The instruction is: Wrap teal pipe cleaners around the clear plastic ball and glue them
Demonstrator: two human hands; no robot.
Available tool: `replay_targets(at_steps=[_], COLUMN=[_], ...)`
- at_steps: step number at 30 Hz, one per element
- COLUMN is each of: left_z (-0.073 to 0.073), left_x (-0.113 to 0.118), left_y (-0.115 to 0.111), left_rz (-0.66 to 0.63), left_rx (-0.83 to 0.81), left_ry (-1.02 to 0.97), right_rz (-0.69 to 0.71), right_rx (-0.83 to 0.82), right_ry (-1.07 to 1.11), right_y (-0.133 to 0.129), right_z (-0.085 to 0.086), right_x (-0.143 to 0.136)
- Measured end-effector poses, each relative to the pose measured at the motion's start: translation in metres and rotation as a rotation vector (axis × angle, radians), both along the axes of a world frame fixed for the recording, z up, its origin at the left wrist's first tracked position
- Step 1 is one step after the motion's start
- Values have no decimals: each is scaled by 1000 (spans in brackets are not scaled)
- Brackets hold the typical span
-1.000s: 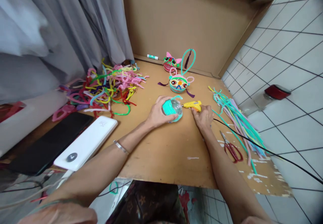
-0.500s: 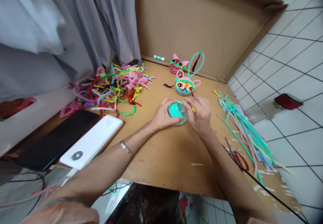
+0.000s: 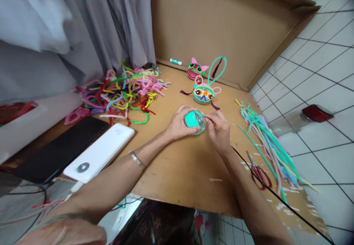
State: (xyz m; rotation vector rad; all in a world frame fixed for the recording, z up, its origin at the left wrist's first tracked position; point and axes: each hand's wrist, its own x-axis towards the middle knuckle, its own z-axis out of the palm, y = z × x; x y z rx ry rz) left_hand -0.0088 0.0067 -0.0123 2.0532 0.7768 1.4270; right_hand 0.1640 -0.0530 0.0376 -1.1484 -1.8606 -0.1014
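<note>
A round clear piece partly covered with turquoise pipe cleaner (image 3: 191, 119) is held above the table by my left hand (image 3: 180, 124), thumb at its lower edge and fingers around its top. My right hand (image 3: 220, 130) is pinched at the piece's right edge; something small and yellow-orange shows between its fingers, too small to name. Just beyond my hands lies a finished-looking face ornament (image 3: 204, 93) with pink ears, a turquoise loop and purple tassels. Behind it stands a red and green face ornament (image 3: 195, 69) with pink pointed ears.
Tangled colourful pipe cleaners (image 3: 129, 90) lie at the left, beside a black phone (image 3: 61, 149) and a white power bank (image 3: 99, 153). Straight pipe cleaners (image 3: 273, 149) and red-handled scissors (image 3: 259, 173) lie right, crossed by a black cable (image 3: 293, 207). A glue stick (image 3: 176, 62) lies behind.
My right hand has shifted slightly down and its fingers have moved at the piece's edge. My left hand keeps its hold. The view has shifted a little.
</note>
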Motion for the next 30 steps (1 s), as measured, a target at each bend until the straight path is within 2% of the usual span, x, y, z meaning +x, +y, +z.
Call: replay_targets(at_steps=[6, 11, 30], left_z=[2, 5, 7], left_x=[-2, -2, 0], left_y=[-1, -3, -8], left_rz=[-17, -20, -5], left_rx=[-15, -16, -37], left_ry=[37, 43, 40], right_rz=[17, -19, -84], right_rx=[-13, -36, 62], right_ry=[15, -57, -220], right_y=[0, -2, -7], right_z=[-4, -6, -4], right_x=[2, -3, -9])
